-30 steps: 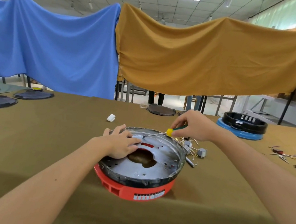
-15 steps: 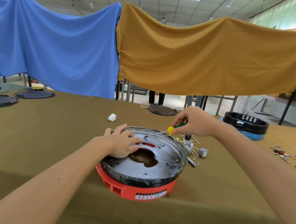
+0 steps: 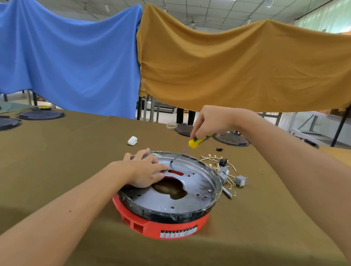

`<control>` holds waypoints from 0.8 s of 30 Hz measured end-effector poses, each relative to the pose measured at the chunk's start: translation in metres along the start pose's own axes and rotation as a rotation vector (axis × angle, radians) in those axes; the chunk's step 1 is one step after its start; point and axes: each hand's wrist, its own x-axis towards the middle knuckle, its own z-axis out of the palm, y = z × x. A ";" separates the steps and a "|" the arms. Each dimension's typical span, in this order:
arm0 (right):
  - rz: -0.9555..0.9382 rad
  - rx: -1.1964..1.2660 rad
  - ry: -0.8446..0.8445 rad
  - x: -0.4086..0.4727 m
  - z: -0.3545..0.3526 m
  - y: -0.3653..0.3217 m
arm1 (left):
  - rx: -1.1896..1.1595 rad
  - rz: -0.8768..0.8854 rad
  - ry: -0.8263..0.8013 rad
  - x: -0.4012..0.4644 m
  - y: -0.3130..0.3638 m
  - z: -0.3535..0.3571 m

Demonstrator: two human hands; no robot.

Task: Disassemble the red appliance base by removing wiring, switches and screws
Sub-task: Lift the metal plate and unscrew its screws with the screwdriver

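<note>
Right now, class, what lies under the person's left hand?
The left hand rests on the grey metal plate topping the red appliance base, beside the plate's central opening. Whatever holes or screws sit beneath the palm are covered.

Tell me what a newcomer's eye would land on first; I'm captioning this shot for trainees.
First, the red appliance base at the table's centre, topped by a round grey metal plate. Next, the right hand holding a yellow-and-green screwdriver tip-down near the plate's far rim, while the left hand rests on the plate. Behind hang a blue cloth and a mustard cloth.
</note>
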 end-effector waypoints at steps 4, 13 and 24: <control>-0.032 0.106 0.074 0.013 -0.001 -0.012 | 0.004 0.002 -0.007 0.002 -0.001 -0.002; -0.045 0.165 0.268 0.011 -0.006 0.001 | 0.004 0.006 -0.001 0.005 -0.004 0.001; -0.032 0.135 0.240 0.011 -0.005 0.007 | 0.015 0.010 0.005 0.004 -0.002 0.000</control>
